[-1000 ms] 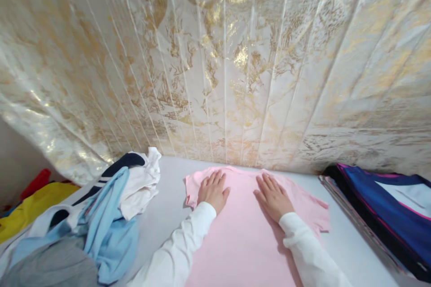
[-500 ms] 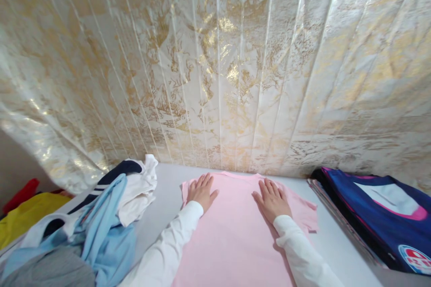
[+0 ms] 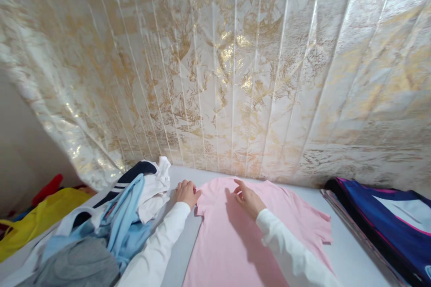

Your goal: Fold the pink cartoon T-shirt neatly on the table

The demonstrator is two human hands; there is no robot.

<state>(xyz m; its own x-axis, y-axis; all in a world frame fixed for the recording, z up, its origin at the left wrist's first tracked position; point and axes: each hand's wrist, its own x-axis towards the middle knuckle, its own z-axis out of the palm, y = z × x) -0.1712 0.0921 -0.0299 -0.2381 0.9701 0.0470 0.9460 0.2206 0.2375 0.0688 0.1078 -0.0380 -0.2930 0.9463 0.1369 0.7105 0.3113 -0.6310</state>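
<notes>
A pink T-shirt (image 3: 229,237) lies spread on the pale table, its neckline toward the wall. My left hand (image 3: 187,193) rests at the outer edge of the shirt's left sleeve, with its fingers bent and apart and the thumb by the fabric. Above the upper chest, just below the neckline, hovers my right hand (image 3: 248,199). Its fingers are loosely curved and apart with nothing in them, and its shadow falls on the shirt. The right sleeve (image 3: 318,226) lies stretched out to the side.
To the left is a loose heap with a light blue garment (image 3: 126,215), a grey garment (image 3: 77,262) and a white garment (image 3: 153,197). Beyond it sits a yellow garment (image 3: 43,215). A stack topped by a navy jersey (image 3: 370,215) stands at right. A gold-patterned sheet (image 3: 232,76) covers the wall.
Both hands have left their flat positions on the shirt's shoulders. My left hand moved outward to the sleeve's edge; my right hand lifted and moved left. The view shifted slightly left.
</notes>
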